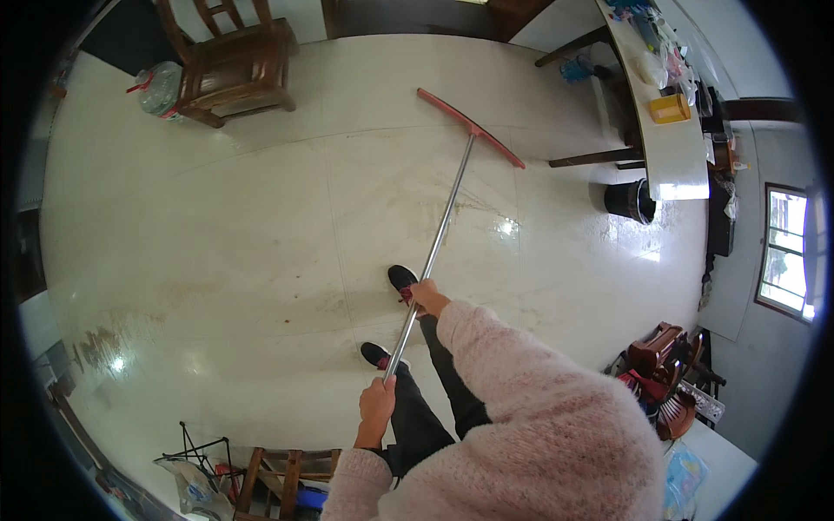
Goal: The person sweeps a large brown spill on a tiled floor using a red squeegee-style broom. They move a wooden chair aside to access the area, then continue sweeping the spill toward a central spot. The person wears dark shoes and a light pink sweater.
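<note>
A floor squeegee (451,201) with a long silver pole and a red blade stretches away from me across the pale tiled floor (234,200). Its wide blade rests on the tiles, slanting from far left to nearer right. My left hand (377,404) is wrapped round the pole near its top end. Farther down the same pole, my right hand (427,298) is closed round it, close above my dark shoes. Brown, wet-looking streaks mark the tiles beside the pole, and another dirty, shiny patch (102,347) lies at the left.
At the far left stand a wooden chair (234,65) and a large clear plastic bottle (160,89). A cluttered table (682,169) is at the right, with a black bucket (629,201) by its near leg. Wooden furniture (291,478) lines the near edge; several stacked items (665,373) sit near right.
</note>
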Available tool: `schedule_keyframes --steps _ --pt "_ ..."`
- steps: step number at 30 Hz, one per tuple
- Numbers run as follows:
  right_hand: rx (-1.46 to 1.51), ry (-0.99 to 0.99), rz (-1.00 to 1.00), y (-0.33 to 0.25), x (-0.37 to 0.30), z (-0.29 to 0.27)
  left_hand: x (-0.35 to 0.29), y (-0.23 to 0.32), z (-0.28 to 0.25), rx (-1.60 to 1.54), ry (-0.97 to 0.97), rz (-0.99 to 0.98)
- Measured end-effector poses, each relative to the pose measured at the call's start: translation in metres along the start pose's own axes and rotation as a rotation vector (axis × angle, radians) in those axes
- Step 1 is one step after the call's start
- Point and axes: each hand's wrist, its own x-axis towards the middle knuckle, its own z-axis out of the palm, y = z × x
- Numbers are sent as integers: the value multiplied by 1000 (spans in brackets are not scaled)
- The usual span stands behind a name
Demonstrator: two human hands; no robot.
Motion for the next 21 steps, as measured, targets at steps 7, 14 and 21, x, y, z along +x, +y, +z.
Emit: schedule_keyframes --steps 7,14,21 --pt "-180 -17 33 7 -129 37 -46 -37 -28 89 -87 -19" --pt "79 109 -112 -71 -54 -2 34 34 -36 11 47 116" --pt "-241 -35 -115 -18 -37 17 11 -12 -13 6 -14 79"
